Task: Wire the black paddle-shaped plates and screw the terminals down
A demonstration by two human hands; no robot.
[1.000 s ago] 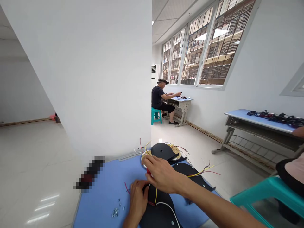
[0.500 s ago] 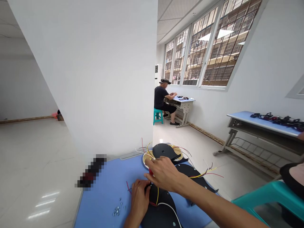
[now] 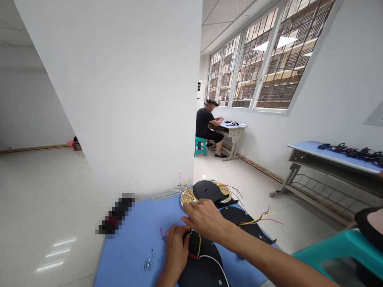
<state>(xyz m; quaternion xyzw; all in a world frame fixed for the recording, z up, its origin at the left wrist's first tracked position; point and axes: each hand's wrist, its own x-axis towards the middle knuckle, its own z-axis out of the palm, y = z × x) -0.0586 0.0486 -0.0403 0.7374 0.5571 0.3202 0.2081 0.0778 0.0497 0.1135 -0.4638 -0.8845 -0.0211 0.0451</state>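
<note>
In the head view, a black curved housing point(image 3: 199, 275) lies on the blue table point(image 3: 131, 227), with red, yellow and white wires coming out of it. My left hand point(image 3: 176, 249) is closed on its left upper edge, thumb on top. Just above that spot my right hand point(image 3: 206, 217) is curled in a fist around a screwdriver, whose handle the fingers hide now; a dark tip shows below, by the left thumb. Small silver screws point(image 3: 147, 264) lie in a loose pile left of my left hand.
Beyond my hands are another black housing point(image 3: 230, 215) with wires and one more point(image 3: 206, 191) over cream-coloured round pieces point(image 3: 187, 197). A white pillar point(image 3: 134, 99) stands close ahead. At right are a teal stool point(image 3: 329, 247) and a second table point(image 3: 311, 147). A person point(image 3: 206, 123) sits at a far table.
The red handle that showed under my right hand is now out of sight as the hand has turned slightly. My left hand keeps its place on the housing.
</note>
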